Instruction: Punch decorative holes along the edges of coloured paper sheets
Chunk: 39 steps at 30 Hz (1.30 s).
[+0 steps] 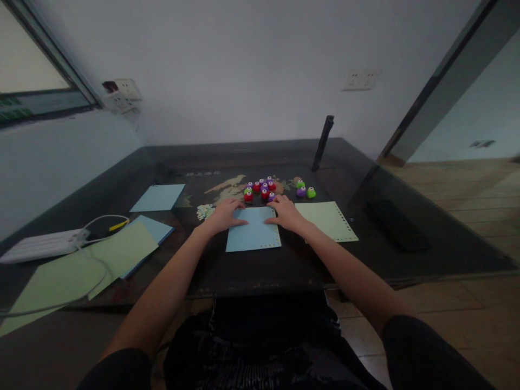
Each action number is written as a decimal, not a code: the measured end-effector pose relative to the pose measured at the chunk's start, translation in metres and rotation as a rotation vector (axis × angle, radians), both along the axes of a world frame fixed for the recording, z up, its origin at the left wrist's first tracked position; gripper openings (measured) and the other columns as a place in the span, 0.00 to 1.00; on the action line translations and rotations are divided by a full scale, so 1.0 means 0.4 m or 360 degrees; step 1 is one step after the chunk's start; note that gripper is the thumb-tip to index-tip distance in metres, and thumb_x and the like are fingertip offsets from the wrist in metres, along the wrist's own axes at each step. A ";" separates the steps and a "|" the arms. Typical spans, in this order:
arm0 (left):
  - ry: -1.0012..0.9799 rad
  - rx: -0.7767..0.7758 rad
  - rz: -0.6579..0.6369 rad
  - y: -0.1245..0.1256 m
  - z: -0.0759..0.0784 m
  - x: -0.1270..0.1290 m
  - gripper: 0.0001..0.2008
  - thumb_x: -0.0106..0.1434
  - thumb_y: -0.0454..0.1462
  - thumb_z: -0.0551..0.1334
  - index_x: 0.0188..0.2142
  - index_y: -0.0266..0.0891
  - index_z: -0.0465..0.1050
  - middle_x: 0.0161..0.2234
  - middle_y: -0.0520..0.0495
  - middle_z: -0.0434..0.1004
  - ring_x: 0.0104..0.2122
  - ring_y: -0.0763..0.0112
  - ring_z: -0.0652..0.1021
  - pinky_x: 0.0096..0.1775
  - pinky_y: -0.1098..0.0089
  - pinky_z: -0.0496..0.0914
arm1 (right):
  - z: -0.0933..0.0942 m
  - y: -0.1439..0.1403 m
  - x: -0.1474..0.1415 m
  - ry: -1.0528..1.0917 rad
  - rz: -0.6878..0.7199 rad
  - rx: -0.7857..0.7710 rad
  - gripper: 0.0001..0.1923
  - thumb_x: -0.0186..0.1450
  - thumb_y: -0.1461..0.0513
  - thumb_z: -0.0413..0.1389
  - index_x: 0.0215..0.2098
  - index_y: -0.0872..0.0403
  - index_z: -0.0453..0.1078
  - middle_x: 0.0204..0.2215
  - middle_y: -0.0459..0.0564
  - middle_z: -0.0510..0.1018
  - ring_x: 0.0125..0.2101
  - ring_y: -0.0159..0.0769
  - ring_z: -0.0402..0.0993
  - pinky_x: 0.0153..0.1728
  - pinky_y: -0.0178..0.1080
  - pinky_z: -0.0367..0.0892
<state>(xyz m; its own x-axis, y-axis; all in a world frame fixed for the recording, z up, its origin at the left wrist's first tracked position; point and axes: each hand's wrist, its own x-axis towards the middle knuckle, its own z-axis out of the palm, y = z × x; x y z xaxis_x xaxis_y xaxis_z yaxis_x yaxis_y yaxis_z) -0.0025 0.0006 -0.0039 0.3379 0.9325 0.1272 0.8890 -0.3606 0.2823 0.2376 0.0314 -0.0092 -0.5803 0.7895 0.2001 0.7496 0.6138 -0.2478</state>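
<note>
Blue sheet (pixel 254 231) lies under both hands: left hand (pixel 226 214) and right hand (pixel 285 212) rest spread flat on its far corners. Beyond it cluster about twelve small punches (pixel 265 188); one green sheet (pixel 327 220) lies just right, bare table (pixel 284 265) nearer.

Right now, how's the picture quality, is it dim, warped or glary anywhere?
Head view: dim and bluish overall, with the dark table swallowing detail; straight lines bow toward the edges, as the window frame and door frame show; the glossy tabletop gives a soft sheen near the far edge; the small craft punches look soft, while the blue sheet under the left hand and right hand reads clearly.
</note>
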 end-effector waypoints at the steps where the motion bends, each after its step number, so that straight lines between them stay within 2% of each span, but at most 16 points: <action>1: 0.0000 0.0002 -0.0002 0.001 -0.001 -0.001 0.23 0.51 0.48 0.67 0.43 0.40 0.70 0.44 0.43 0.72 0.47 0.58 0.71 0.47 0.60 0.64 | 0.001 -0.001 0.000 -0.0003 0.0007 0.0003 0.29 0.53 0.50 0.63 0.49 0.55 0.70 0.44 0.58 0.67 0.47 0.49 0.61 0.45 0.48 0.61; 17: -0.0112 0.0022 -0.0047 0.015 -0.018 -0.009 0.26 0.48 0.48 0.68 0.44 0.38 0.70 0.42 0.41 0.70 0.45 0.58 0.71 0.48 0.59 0.65 | -0.008 0.002 0.002 0.0111 -0.0051 -0.0018 0.28 0.50 0.52 0.65 0.46 0.54 0.66 0.45 0.55 0.67 0.47 0.47 0.61 0.44 0.47 0.61; 27: -0.0215 0.0000 -0.0058 0.014 -0.017 -0.008 0.26 0.48 0.45 0.68 0.44 0.37 0.69 0.44 0.40 0.70 0.44 0.58 0.72 0.46 0.61 0.66 | -0.004 -0.003 0.002 0.0118 -0.0045 -0.0044 0.31 0.51 0.52 0.65 0.49 0.54 0.65 0.46 0.57 0.67 0.48 0.49 0.61 0.45 0.47 0.61; 31: -0.0265 -0.0068 0.0000 0.011 -0.005 -0.011 0.20 0.50 0.41 0.65 0.44 0.38 0.69 0.40 0.43 0.74 0.40 0.59 0.74 0.43 0.62 0.66 | -0.001 -0.005 0.001 0.0101 -0.0052 -0.0047 0.28 0.51 0.52 0.65 0.46 0.55 0.67 0.45 0.56 0.68 0.46 0.48 0.62 0.44 0.47 0.61; 35: -0.0381 -0.0064 0.0082 0.016 0.005 -0.028 0.12 0.51 0.39 0.64 0.36 0.39 0.73 0.34 0.46 0.76 0.34 0.63 0.75 0.38 0.64 0.66 | 0.005 -0.002 0.001 0.0157 -0.0059 -0.0019 0.23 0.51 0.56 0.66 0.42 0.56 0.69 0.43 0.56 0.69 0.45 0.47 0.64 0.43 0.46 0.62; 37: -0.0492 -0.0066 0.0116 0.021 0.011 -0.040 0.11 0.51 0.41 0.64 0.33 0.38 0.74 0.32 0.46 0.76 0.31 0.65 0.74 0.36 0.66 0.66 | 0.006 0.006 0.004 0.0300 -0.0060 -0.0027 0.17 0.51 0.59 0.65 0.38 0.56 0.69 0.40 0.54 0.71 0.43 0.45 0.65 0.42 0.45 0.62; 39: -0.0682 -0.0111 0.0155 0.024 0.017 -0.049 0.12 0.50 0.42 0.65 0.32 0.37 0.75 0.31 0.46 0.76 0.29 0.68 0.74 0.33 0.68 0.66 | 0.006 0.015 0.008 0.0550 -0.0064 -0.0151 0.13 0.52 0.61 0.64 0.34 0.56 0.70 0.35 0.52 0.73 0.39 0.41 0.68 0.41 0.43 0.63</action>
<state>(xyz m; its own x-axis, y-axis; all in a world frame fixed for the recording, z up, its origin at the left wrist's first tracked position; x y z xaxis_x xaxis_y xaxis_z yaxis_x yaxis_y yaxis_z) -0.0222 0.0102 0.0029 0.1787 0.9687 0.1722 0.7152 -0.2481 0.6534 0.2408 0.0374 -0.0067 -0.4595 0.8346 0.3038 0.6345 0.5478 -0.5453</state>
